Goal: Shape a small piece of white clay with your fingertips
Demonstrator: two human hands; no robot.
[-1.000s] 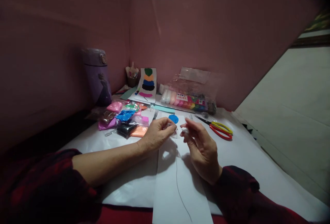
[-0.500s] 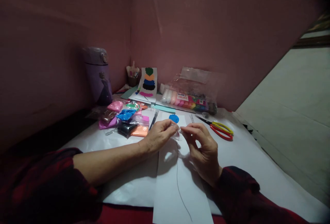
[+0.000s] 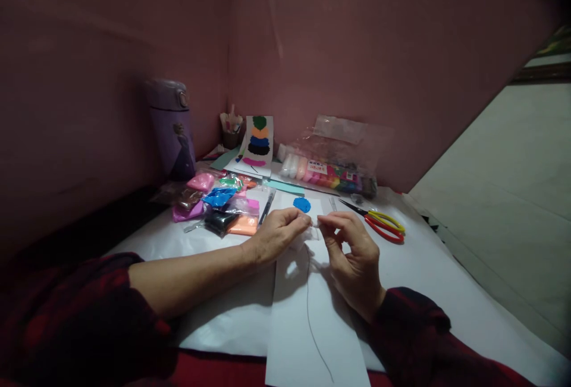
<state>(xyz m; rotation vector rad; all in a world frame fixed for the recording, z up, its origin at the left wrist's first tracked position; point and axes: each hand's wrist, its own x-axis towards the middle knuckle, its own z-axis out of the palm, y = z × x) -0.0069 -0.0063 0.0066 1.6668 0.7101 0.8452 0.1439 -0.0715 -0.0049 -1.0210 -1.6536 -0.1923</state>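
My left hand (image 3: pixel 277 233) is closed, its thumb and fingertips pinching a small clear plastic wrapper (image 3: pixel 314 233). Opposite it, my right hand (image 3: pixel 355 250) pinches the same wrapper between thumb and forefinger. What the wrapper contains, if anything, is too small to tell. Both hands hover over a long white paper strip (image 3: pixel 289 327) with a thin curved line drawn down it. Just beyond my fingers, a textured blue clay patch (image 3: pixel 302 204) sits at the strip's far end.
Bagged clay packets (image 3: pixel 218 198) lie at left beside a dark pen (image 3: pixel 266 207). A purple bottle (image 3: pixel 172 131) stands behind them. Scissors (image 3: pixel 379 222) with red and yellow handles lie at right. Farther back are a clay pack (image 3: pixel 321 173) and a decorated card (image 3: pixel 259 143).
My right hand has shifted slightly to the right, and the gap between my fingertips is a little wider. The view has moved very slightly.
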